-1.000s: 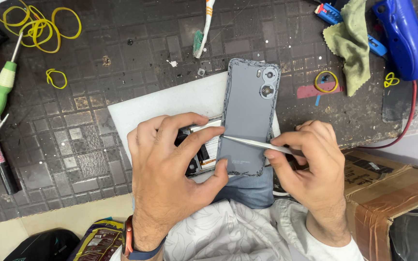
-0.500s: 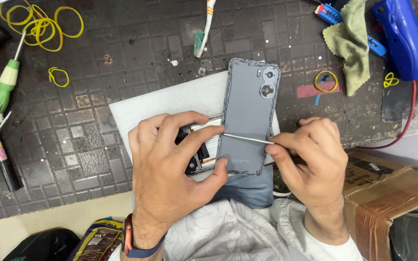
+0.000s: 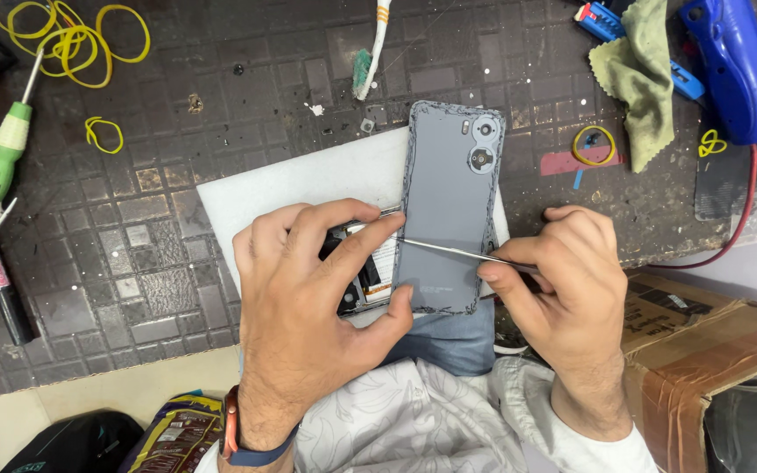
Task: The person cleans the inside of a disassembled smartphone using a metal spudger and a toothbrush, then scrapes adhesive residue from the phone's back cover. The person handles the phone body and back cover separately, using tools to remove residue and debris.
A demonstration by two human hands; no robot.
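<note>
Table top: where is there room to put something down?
Bare mat lies between the green screwdriver and the white pad. It is crowded by the yellow rubber bands, the cloth and the blue tool, top right.

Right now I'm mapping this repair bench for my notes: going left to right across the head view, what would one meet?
Green-handled screwdriver → yellow rubber bands → left hand → toothbrush → grey phone back cover → right hand holding a thin metal tool → olive cloth → blue tool.
</note>
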